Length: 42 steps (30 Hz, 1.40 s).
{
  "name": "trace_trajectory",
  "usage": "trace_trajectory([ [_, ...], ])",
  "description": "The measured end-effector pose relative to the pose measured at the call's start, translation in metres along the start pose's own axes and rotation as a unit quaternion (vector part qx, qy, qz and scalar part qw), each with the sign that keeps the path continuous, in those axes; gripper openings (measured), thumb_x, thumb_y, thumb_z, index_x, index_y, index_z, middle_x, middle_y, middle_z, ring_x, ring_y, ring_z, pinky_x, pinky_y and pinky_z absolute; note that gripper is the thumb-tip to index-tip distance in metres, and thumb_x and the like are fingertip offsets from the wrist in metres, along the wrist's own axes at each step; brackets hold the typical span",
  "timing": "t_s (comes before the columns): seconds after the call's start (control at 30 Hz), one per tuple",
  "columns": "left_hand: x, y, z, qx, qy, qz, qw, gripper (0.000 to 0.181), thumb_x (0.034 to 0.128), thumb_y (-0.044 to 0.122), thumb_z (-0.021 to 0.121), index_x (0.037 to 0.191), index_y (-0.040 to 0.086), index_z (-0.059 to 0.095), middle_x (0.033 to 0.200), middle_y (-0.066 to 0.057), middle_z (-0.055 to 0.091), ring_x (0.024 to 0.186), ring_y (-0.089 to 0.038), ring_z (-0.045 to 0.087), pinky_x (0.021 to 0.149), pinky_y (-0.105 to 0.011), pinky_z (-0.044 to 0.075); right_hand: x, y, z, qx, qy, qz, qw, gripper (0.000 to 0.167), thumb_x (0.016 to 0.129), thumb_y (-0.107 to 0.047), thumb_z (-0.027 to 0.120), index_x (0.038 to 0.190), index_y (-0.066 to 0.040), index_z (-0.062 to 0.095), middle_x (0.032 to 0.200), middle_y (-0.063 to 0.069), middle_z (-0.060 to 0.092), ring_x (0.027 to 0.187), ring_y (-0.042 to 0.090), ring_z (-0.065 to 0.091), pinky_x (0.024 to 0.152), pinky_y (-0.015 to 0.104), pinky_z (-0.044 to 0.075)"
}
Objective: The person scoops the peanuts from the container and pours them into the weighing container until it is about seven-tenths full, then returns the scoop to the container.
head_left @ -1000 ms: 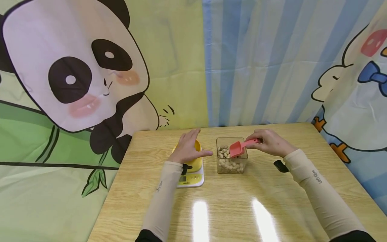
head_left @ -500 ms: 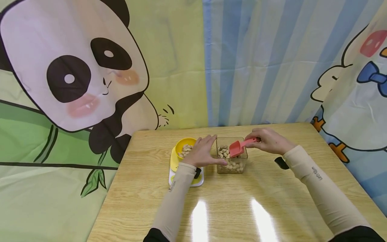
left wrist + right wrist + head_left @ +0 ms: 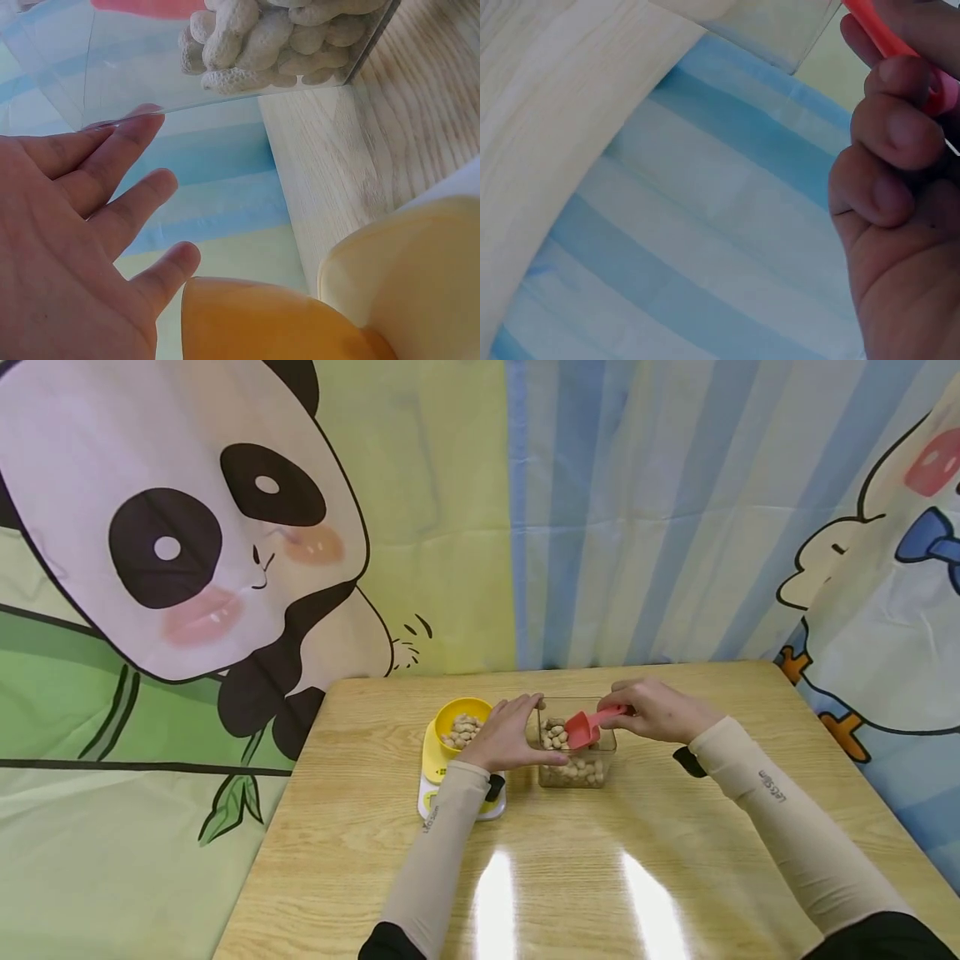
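A clear square container [image 3: 572, 771] of unshelled peanuts [image 3: 554, 735] stands on the table. My right hand [image 3: 654, 710] grips the handle of a pink scoop [image 3: 581, 730]; its blade sits inside the container at the peanuts. In the right wrist view, curled fingers [image 3: 896, 131] wrap that handle. At the container's left side, my left hand [image 3: 504, 737] touches the wall, thumb across the front and fingers toward the back corner. The left wrist view shows those fingers [image 3: 124, 217] mostly straight and spread, with some fingertips against the clear wall.
Just left of the container, a yellow bowl [image 3: 444, 717] with peanuts stands on a yellow-and-white kitchen scale [image 3: 433, 768], partly hidden by my left hand and forearm. A printed curtain [image 3: 450, 527] hangs behind the table [image 3: 360, 735].
My left hand has moved right, from over the scale to the container's side, uncovering the yellow bowl. The right hand and scoop have shifted only slightly left.
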State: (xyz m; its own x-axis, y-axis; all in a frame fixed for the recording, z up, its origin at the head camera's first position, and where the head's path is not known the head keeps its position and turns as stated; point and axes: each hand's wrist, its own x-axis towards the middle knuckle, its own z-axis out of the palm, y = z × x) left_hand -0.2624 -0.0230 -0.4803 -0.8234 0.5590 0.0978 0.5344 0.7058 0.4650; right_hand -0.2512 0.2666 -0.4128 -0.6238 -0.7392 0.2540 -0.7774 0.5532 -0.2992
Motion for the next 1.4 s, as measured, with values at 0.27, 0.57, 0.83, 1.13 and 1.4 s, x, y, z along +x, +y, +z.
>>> trace_trajectory([
  [0.27, 0.002, -0.001, 0.0, -0.001, 0.0, 0.003, 1.0, 0.12, 0.0669, 0.089, 0.065, 0.16, 0.021, 0.031, 0.157, 0.003, 0.041, 0.147, -0.022, 0.034, 0.125, -0.041, 0.011, -0.006, 0.011, 0.011, 0.04, 0.042, -0.037, 0.9976, 0.014, 0.087, -0.011, 0.081, 0.101, -0.013, 0.078, 0.08, -0.011, 0.062, 0.06, 0.001, 0.049, 0.051, 0.021, 0.045],
  [0.57, 0.002, -0.002, 0.001, -0.002, -0.001, -0.004, 1.0, 0.12, 0.0671, 0.089, 0.064, 0.159, 0.02, 0.032, 0.16, 0.002, 0.038, 0.148, -0.022, 0.032, 0.125, -0.041, 0.01, -0.013, 0.014, 0.017, 0.087, 0.042, -0.002, 0.9953, 0.017, 0.089, -0.017, 0.079, 0.106, -0.017, 0.078, 0.081, -0.014, 0.064, 0.059, 0.002, 0.051, 0.051, 0.023, 0.046],
  [0.83, 0.002, -0.001, 0.001, -0.003, 0.002, 0.003, 1.0, 0.116, 0.0682, 0.085, 0.068, 0.159, 0.022, 0.032, 0.154, 0.005, 0.045, 0.145, -0.02, 0.036, 0.124, -0.042, 0.014, -0.017, 0.022, 0.029, 0.123, 0.062, 0.042, 0.9896, 0.017, 0.092, -0.022, 0.077, 0.109, -0.02, 0.077, 0.087, -0.016, 0.068, 0.059, 0.004, 0.053, 0.05, 0.024, 0.046],
  [1.13, 0.003, -0.001, 0.001, -0.007, -0.001, 0.008, 0.9999, 0.118, 0.0672, 0.088, 0.065, 0.159, 0.022, 0.033, 0.157, 0.004, 0.042, 0.146, -0.022, 0.036, 0.124, -0.041, 0.013, -0.023, 0.025, 0.038, 0.155, 0.08, 0.062, 0.9827, 0.018, 0.094, -0.02, 0.075, 0.112, -0.022, 0.077, 0.086, -0.01, 0.068, 0.061, 0.008, 0.051, 0.052, 0.024, 0.045],
  [1.4, 0.004, -0.004, 0.003, -0.01, 0.0, 0.006, 0.9999, 0.117, 0.0657, 0.091, 0.063, 0.157, 0.024, 0.035, 0.155, 0.007, 0.043, 0.143, -0.021, 0.039, 0.124, -0.042, 0.017, -0.025, 0.024, 0.042, 0.197, 0.091, 0.106, 0.9705, 0.017, 0.094, -0.02, 0.075, 0.11, -0.023, 0.077, 0.081, -0.004, 0.067, 0.061, 0.01, 0.048, 0.053, 0.025, 0.043],
])
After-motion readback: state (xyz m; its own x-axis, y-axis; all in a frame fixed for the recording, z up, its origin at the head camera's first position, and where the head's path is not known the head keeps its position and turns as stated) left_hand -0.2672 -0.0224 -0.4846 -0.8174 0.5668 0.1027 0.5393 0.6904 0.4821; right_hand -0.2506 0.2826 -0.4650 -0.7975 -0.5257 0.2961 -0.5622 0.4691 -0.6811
